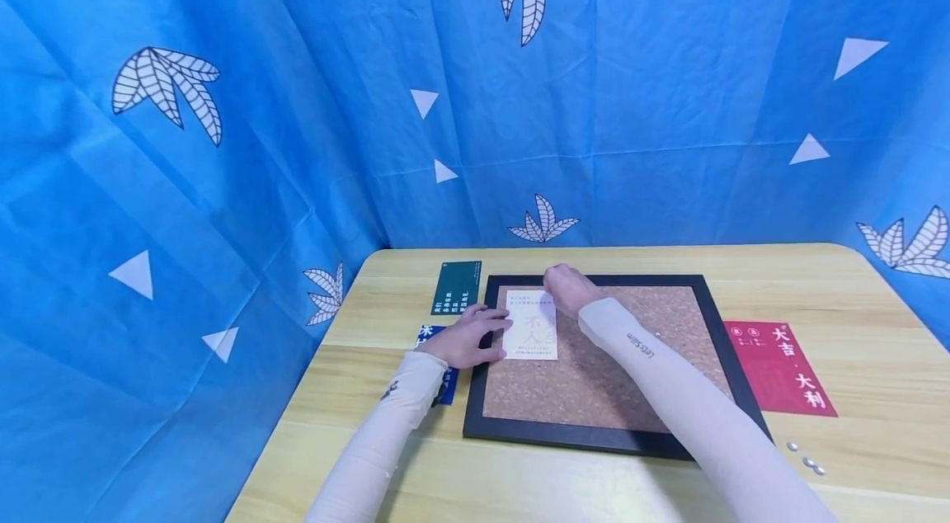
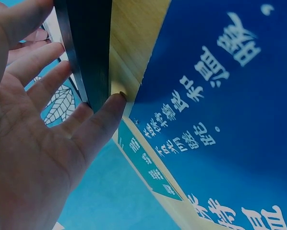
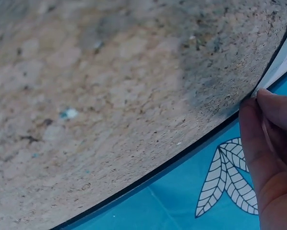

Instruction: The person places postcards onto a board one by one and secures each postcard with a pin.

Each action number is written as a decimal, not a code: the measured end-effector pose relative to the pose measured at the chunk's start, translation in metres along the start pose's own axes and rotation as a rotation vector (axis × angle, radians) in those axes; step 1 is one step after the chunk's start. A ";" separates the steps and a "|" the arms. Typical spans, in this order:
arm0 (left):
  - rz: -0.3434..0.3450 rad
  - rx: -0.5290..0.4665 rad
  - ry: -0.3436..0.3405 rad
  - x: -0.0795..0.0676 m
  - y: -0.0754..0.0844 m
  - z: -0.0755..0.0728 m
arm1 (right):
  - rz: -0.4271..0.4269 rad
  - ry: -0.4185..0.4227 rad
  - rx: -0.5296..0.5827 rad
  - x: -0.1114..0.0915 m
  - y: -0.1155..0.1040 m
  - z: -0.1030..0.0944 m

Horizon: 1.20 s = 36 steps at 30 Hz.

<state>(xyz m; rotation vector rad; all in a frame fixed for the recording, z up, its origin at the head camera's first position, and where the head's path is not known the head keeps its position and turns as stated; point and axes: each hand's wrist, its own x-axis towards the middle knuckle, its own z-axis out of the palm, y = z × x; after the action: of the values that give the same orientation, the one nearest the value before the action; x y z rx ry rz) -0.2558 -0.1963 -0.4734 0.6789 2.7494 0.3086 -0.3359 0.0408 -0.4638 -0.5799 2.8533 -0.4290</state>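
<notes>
A cream card (image 1: 530,329) with printed characters lies on the left part of a black-framed cork board (image 1: 616,391). My left hand (image 1: 467,337) reaches over the frame's left side, its fingertips at the card's left edge. In the left wrist view that hand (image 2: 42,115) has its fingers spread about the dark frame (image 2: 88,52). My right hand (image 1: 570,288) is at the card's upper right corner. In the right wrist view its thumb and forefinger (image 3: 253,124) pinch a small pale pushpin (image 3: 254,94), mostly hidden by the fingertips, beside the card (image 3: 283,60).
A green card (image 1: 456,285) and a blue card (image 1: 449,387), partly under the left arm, lie left of the board. To its right is a red card (image 1: 779,366). Several small silvery pins (image 1: 809,463) lie near the front right. Blue curtain (image 1: 475,119) surrounds the wooden table (image 1: 534,490).
</notes>
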 end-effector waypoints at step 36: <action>0.012 -0.007 0.003 -0.001 0.001 -0.001 | -0.092 0.087 -0.011 -0.011 0.011 0.007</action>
<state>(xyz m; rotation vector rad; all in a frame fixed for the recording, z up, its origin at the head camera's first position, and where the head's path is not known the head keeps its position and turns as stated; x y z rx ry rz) -0.2548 -0.1958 -0.4721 0.6943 2.7467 0.3219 -0.3286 0.0533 -0.4721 -0.7137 2.9214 -0.4639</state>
